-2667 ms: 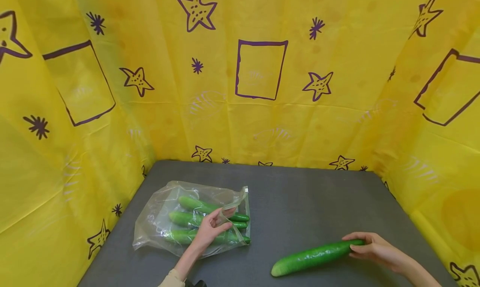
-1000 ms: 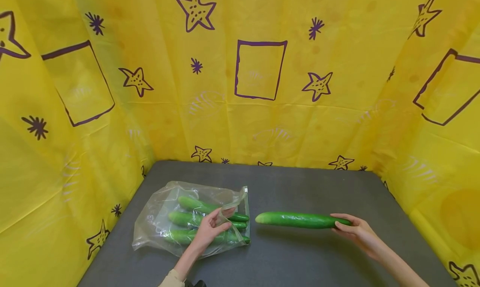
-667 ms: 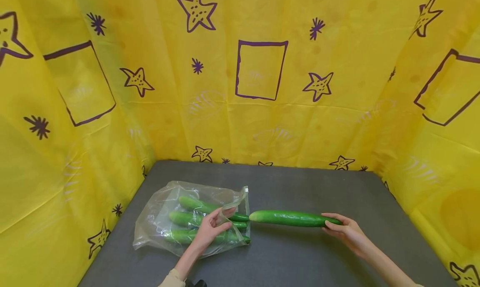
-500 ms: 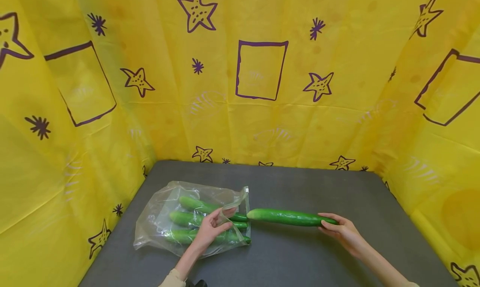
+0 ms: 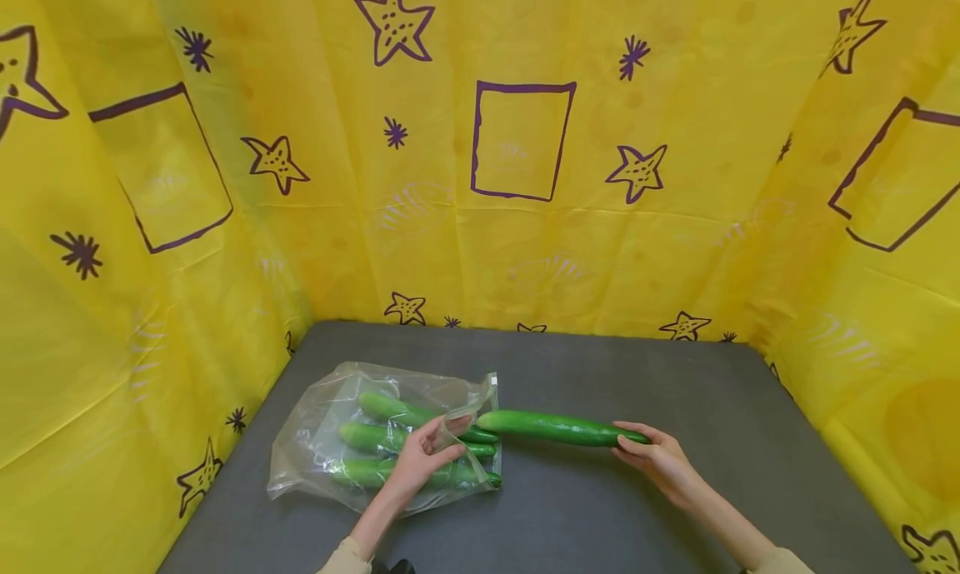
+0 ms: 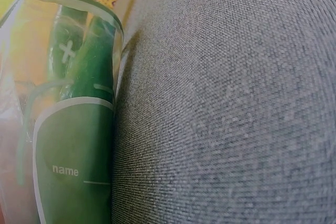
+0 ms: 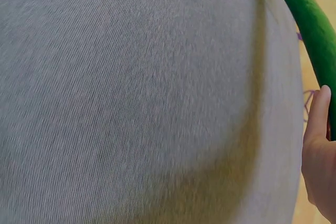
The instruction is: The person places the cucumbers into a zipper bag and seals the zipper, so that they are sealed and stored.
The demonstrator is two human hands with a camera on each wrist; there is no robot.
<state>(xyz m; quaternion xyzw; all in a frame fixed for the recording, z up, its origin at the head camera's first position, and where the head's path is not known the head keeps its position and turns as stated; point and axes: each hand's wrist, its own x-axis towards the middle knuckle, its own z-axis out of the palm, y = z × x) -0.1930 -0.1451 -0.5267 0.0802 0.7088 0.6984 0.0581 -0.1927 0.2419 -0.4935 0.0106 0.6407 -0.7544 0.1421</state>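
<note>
In the head view my right hand [image 5: 660,461] grips a long green cucumber [image 5: 558,428] by its darker end, above the table. The pale tip lies at the mouth of a clear zip bag [image 5: 307,441]. Inside the bag are three more cucumbers [image 5: 365,472], side by side. My left hand [image 5: 420,457] holds up the bag's upper edge at the mouth, thumb below and fingers partly behind the film. The left wrist view shows the bag's printed side [image 6: 73,161] close up, but not the hand. In the right wrist view my right thumb [image 7: 319,114] lies along the cucumber [image 7: 312,24].
A dark grey table [image 5: 600,374] spreads under everything. Yellow curtains [image 5: 525,249] with purple drawings stand behind it and on both sides. A small black object [image 5: 401,566] shows at the bottom edge beside the left sleeve.
My right hand has lifted the cucumber off the table, levelled it and moved it left until its pale tip reached the bag's mouth. The left hand and bag have stayed still.
</note>
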